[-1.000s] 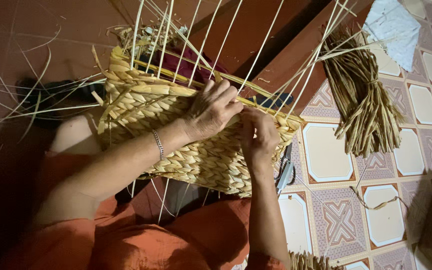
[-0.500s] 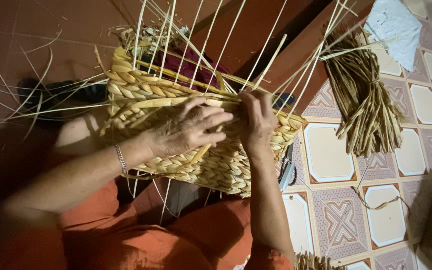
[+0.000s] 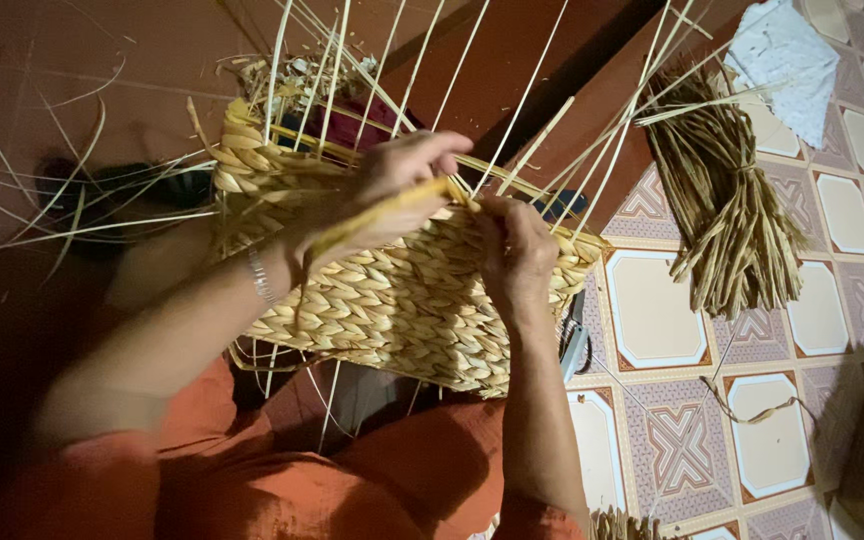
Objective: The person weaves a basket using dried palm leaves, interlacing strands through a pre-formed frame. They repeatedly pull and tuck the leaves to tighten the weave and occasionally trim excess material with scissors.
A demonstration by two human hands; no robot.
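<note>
Beside basket (image 3: 392, 310): tied straw bundle (image 3: 727, 215) on tiles; upright stakes (image 3: 512, 90) crowd both hands, gripping weaving strand (image 3: 392, 205).

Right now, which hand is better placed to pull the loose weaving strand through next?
Probably the left hand: it already grips the flat strand along the woven basket top edge. The right hand presses the weave beside it.

the basket (image 3: 402, 310) is braided dry plant fibre, matt and rough, with thin pale stiff canes (image 3: 512, 110) standing out of it. the bundle (image 3: 732, 220) is dull, coarse dried strands. the floor (image 3: 652, 320) is glossy patterned tile. the bracelet (image 3: 259, 275) looks metal.
</note>
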